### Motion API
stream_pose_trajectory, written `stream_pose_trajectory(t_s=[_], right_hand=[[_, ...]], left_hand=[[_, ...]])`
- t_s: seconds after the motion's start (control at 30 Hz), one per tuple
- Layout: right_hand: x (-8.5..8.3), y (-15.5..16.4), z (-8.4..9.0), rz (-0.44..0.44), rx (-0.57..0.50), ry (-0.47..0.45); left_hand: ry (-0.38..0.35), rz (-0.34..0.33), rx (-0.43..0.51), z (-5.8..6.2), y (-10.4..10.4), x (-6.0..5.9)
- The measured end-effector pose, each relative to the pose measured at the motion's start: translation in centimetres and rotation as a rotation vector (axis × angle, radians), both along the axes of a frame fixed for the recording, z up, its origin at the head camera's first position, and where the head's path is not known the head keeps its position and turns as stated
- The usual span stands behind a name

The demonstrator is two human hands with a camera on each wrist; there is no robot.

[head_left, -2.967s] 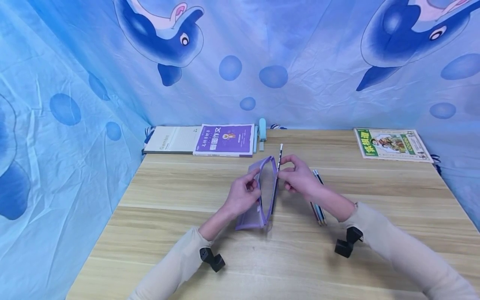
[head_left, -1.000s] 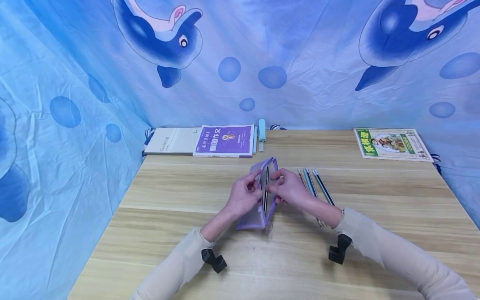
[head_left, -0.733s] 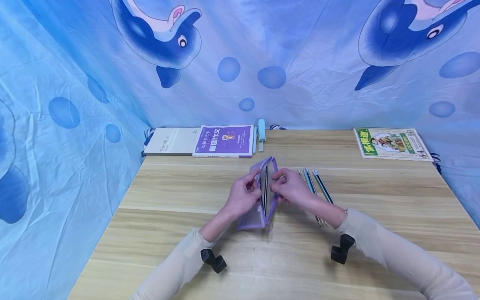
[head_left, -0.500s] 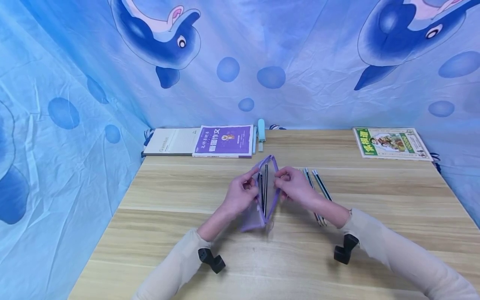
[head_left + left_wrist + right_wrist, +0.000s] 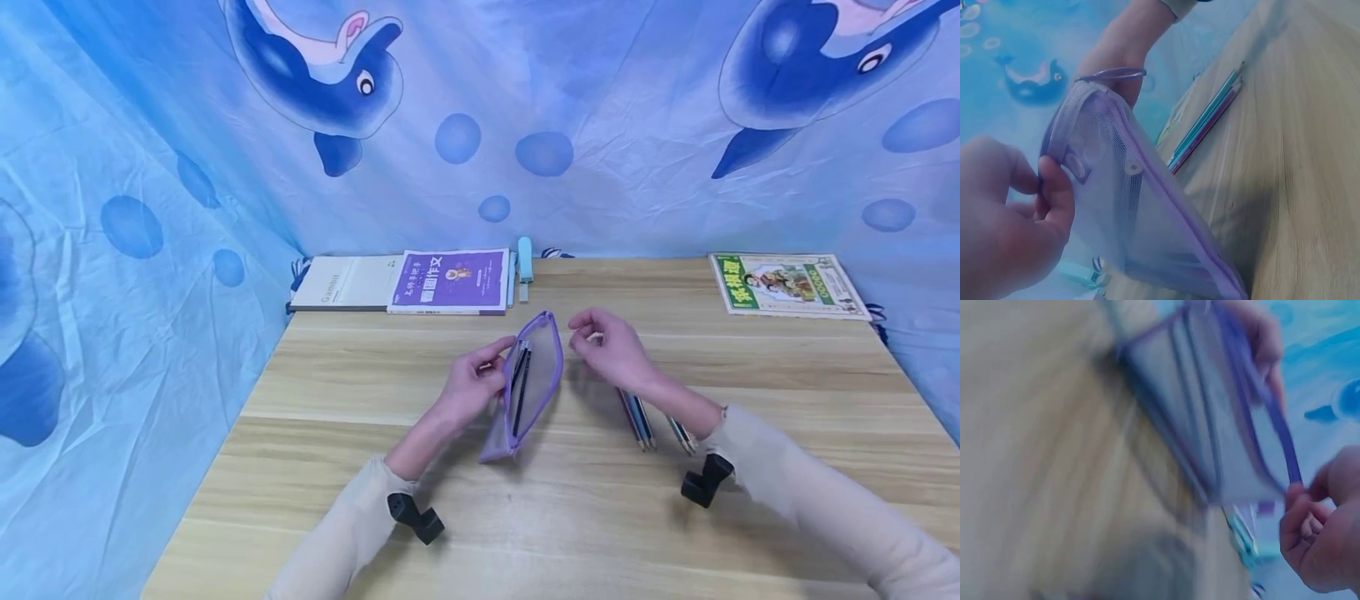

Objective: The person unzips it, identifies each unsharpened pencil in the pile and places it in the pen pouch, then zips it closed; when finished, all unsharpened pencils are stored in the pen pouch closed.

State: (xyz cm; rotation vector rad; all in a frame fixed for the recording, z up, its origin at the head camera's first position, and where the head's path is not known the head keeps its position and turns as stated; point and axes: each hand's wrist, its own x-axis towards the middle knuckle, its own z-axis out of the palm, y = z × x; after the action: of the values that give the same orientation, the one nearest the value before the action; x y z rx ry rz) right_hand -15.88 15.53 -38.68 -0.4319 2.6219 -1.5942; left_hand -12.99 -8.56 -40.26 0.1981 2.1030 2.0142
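Note:
My left hand point(image 5: 468, 387) pinches the left rim of a mesh pencil pouch point(image 5: 551, 354) with purple trim, thumb and finger on its edge point(image 5: 1044, 165). The pouch stands tilted on the table with its mouth spread wide. Dark pencils point(image 5: 521, 387) lie inside, also visible as long stripes through the mesh in the blurred right wrist view. Just right of the pouch mouth, my right hand point(image 5: 615, 350) hovers with loosely bent fingers and holds nothing. Under the right forearm lie several pencils point(image 5: 637, 421), partly hidden, with striped ones point(image 5: 681, 435) slightly apart.
At the back left lie a pale notebook point(image 5: 345, 282) and a purple book point(image 5: 450, 282). A light blue stapler-like object point(image 5: 525, 260) is beside them. A green picture magazine point(image 5: 787, 286) rests at the back right. Blue dolphin-print cloth point(image 5: 543, 200) hangs behind the wooden table point(image 5: 562, 525).
The right hand brought a dark pencil into the pouch, let it go, then held the right rim. Now it has moved off to the right. The pouch mouth has widened and tilted.

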Motion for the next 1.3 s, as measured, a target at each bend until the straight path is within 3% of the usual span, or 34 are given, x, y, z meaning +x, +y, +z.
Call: stream_pose_trajectory(t_s=[0.13,0.27,0.47,0.6,0.7,0.8,0.9,0.97,1.2,1.3], right_hand=[[-1.3,1.7,-0.2,0.123,0.267,0.301],[-2.0,2.5,-0.1,0.246,0.426,0.438],[-2.2,2.1,0.0,0.4,0.469,0.573],[-2.1,2.2,0.2,0.399,0.443,0.569],[-2.3,2.6,0.5,0.371,0.399,0.506],[-2.5,3.2,0.7,0.323,0.344,0.425],[-2.8,3.2,0.5,0.266,0.313,0.393],[-2.7,3.3,0.1,0.232,0.31,0.396],[-2.2,3.4,-0.3,0.193,0.277,0.408],[-1.9,3.3,-0.2,0.194,0.274,0.416]], left_hand=[[0.016,-0.062,-0.039,0.0,-0.3,-0.1],[0.037,-0.145,-0.081,0.0,-0.6,-0.3],[0.093,-0.267,-0.13,-0.3,-1.2,-0.5],[0.107,-0.307,-0.125,-0.5,-1.9,-0.6],[0.094,-0.255,-0.138,-0.6,-2.9,-0.6],[0.085,-0.132,-0.118,-1.1,-3.9,-0.8],[0.08,0.016,-0.041,-2.0,-5.5,-0.8],[0.079,0.071,0.041,-2.8,-6.4,-0.6],[0.224,0.001,0.216,-4.8,-7.4,0.9],[0.216,0.054,0.242,-5.1,-7.1,1.6]])
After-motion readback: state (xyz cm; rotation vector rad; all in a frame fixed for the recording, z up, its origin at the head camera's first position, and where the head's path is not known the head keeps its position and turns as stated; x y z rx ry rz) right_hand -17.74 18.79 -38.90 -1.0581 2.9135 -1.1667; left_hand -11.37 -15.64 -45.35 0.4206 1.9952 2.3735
